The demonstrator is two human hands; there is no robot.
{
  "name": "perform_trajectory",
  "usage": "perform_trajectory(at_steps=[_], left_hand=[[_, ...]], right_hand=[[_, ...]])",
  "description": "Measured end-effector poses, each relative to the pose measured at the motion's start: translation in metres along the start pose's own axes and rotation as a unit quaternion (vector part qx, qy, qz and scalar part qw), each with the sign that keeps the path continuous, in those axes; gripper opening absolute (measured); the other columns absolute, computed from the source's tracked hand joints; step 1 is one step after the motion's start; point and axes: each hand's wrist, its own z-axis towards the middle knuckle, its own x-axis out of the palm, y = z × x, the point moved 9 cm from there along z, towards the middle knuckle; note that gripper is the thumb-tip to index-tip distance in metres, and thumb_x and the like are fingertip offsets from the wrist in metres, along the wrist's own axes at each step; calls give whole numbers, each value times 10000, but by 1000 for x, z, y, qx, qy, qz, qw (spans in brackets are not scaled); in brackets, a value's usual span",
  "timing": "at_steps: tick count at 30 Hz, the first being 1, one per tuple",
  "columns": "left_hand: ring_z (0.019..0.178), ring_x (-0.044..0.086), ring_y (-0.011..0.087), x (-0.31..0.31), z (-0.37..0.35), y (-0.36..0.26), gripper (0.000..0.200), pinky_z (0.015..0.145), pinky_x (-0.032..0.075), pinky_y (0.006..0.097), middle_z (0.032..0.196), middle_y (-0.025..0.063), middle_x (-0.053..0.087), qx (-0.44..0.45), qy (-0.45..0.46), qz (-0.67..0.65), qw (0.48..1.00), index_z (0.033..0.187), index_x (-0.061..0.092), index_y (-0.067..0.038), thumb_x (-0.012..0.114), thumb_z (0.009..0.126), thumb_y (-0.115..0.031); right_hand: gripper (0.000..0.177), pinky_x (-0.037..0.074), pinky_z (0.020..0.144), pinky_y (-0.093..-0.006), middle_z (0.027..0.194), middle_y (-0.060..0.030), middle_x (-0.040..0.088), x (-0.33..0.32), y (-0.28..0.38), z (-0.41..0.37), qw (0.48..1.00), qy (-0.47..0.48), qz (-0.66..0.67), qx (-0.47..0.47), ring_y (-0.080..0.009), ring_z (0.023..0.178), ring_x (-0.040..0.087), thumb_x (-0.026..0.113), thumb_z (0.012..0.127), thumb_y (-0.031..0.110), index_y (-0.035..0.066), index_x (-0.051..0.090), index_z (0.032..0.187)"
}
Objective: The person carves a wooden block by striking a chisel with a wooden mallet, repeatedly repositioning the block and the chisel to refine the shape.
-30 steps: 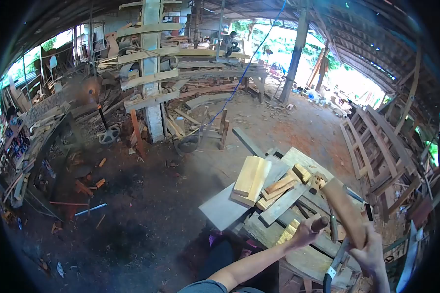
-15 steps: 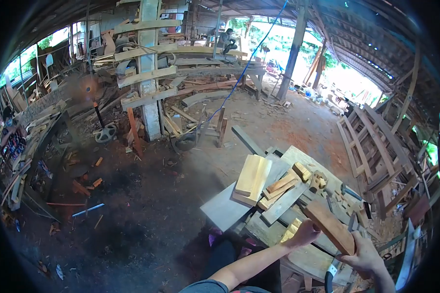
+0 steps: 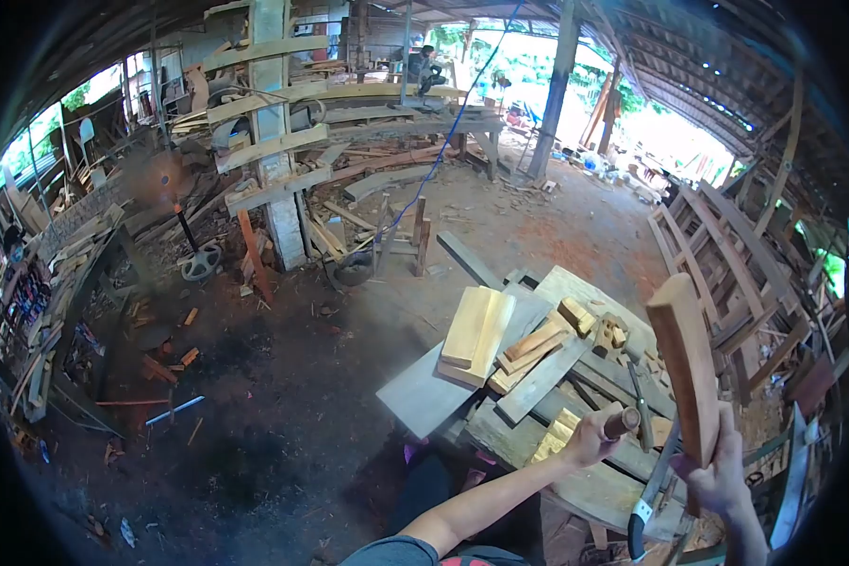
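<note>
Plank base buried in right hand, forearm cropped

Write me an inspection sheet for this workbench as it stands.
Surface: plank workbench, rough boards laid side by side.
Job's things: round wooden handle in the left hand; wooden board held upright in the right hand.
Clutter: pale blocks, offcuts and a handsaw on the bench.
Hands: left hand and right hand both closed, fingers wrapped.
Cables: blue cable running down from the roof.
Surroundings: dirt floor, stacked timber, a person far off.
</note>
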Motion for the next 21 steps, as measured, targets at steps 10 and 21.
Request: perform_trajectory(at_steps=[10, 21], left_hand=[[677, 609, 316, 2, -1, -11, 228, 622, 464, 386, 825, 158, 628, 13, -13, -44, 999, 980, 604, -50, 643, 763, 12], [638, 572, 151, 10, -20, 24, 145, 633, 449, 332, 731, 75, 626, -78, -6, -17, 997, 940, 632, -10, 662, 860, -128]], right_hand=[[680, 507, 737, -458, 884, -265, 640, -5, 0, -5, 982, 21, -178, -67, -448, 855, 647, 828, 645, 324, 13, 475, 1137], [692, 512, 758, -495, 946, -296, 640, 30, -61, -28, 937, 271, -179, 128, -460, 902, 636, 790, 701, 377, 33, 459, 1202]])
